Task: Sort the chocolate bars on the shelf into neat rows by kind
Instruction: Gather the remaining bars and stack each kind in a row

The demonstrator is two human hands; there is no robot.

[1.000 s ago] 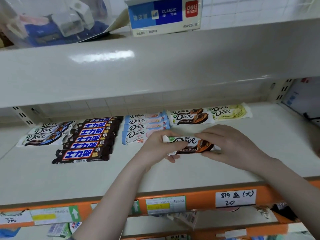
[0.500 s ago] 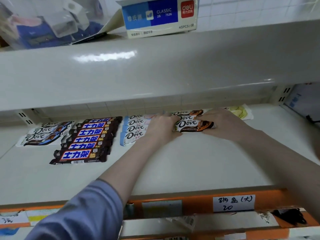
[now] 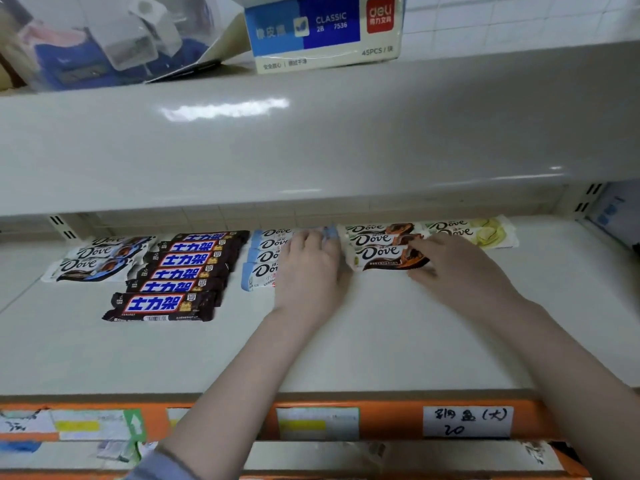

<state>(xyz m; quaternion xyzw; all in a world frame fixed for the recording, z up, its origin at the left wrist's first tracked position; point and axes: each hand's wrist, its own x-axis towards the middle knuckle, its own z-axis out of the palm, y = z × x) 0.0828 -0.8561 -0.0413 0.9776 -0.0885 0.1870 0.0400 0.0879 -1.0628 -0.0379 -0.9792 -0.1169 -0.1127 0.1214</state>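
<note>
Both your hands are at the brown Dove bar (image 3: 384, 258), front one of its row on the shelf (image 3: 398, 344).

Your right hand (image 3: 460, 271) has its fingers on the bar's right end; a real pinch or just a touch, cannot tell. Your left hand (image 3: 311, 271) lies flat just left of the bar, fingers fairly straight, holding nothing and covering the right ends of the blue Dove bars (image 3: 265, 259). Behind the brown Dove bar sit two more of its kind (image 3: 374, 233); right of those, the green Dove bars (image 3: 478, 230). Further left of the blue ones is the dark Snickers row (image 3: 180, 275), then the Dove bars with dark-blue print (image 3: 93, 259) at the far left. Above the brown Dove bar, on the upper shelf (image 3: 311, 140), stands a blue eraser box (image 3: 325, 31). On the shelf's orange front edge, a handwritten price label (image 3: 467, 421).
</note>
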